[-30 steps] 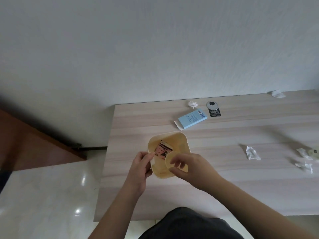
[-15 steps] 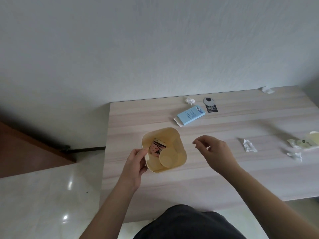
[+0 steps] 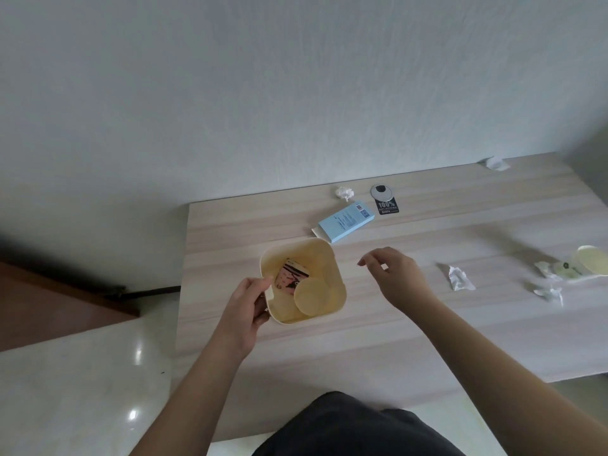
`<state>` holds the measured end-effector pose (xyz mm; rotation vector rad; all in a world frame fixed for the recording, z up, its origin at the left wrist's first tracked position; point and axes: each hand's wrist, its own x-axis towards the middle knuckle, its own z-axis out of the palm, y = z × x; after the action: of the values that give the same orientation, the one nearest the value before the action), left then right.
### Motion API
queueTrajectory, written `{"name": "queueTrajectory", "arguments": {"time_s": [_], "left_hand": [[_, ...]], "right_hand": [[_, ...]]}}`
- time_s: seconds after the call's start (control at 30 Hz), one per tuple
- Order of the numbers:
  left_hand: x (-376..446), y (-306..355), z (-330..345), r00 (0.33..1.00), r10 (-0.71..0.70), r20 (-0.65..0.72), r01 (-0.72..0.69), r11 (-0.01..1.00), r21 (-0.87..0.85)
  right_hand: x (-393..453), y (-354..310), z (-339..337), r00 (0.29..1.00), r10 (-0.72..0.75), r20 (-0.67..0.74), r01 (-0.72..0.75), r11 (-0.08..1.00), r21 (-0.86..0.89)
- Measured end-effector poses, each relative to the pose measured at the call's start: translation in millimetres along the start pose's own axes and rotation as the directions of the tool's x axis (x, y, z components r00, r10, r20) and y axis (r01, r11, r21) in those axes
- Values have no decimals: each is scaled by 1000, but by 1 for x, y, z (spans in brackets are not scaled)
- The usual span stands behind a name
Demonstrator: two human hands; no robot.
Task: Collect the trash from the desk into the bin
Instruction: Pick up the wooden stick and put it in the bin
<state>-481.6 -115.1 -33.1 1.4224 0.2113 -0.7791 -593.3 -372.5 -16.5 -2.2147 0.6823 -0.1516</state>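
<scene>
**Reaching Right for the Next Scrap**

Holding the bin (image 3: 302,280) by its near-left rim, the left hand (image 3: 245,311) grips with curled fingers. The right hand (image 3: 393,276) hovers empty, fingers loosely apart. The crumpled wrapper (image 3: 459,278) lies on the table (image 3: 362,340) to its right, nearest that hand; the blue box (image 3: 345,222) lies beyond the bin.

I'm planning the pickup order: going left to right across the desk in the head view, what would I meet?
Left hand → bin → right hand → crumpled wrapper → paper scrap → round lid.
</scene>
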Motion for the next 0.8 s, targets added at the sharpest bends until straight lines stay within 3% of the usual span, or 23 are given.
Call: {"name": "queueTrajectory", "arguments": {"time_s": [0.3, 0.5, 0.67, 0.8], "left_hand": [[7, -9, 32, 996, -20, -88, 17, 999, -36], [10, -15, 33, 987, -24, -157, 18, 999, -39], [17, -10, 46, 982, -18, -187, 8, 999, -50], [21, -6, 53, 978, -6, -210, -6, 998, -56]], "right_hand": [[75, 32, 0, 991, 9, 133, -2, 999, -54], [131, 46, 20, 948, -4, 319, 80, 971, -225], [176, 47, 45, 873, -93, 479, 340, 819, -462], [208, 51, 61, 857, -89, 507, 421, 688, -591]]}}
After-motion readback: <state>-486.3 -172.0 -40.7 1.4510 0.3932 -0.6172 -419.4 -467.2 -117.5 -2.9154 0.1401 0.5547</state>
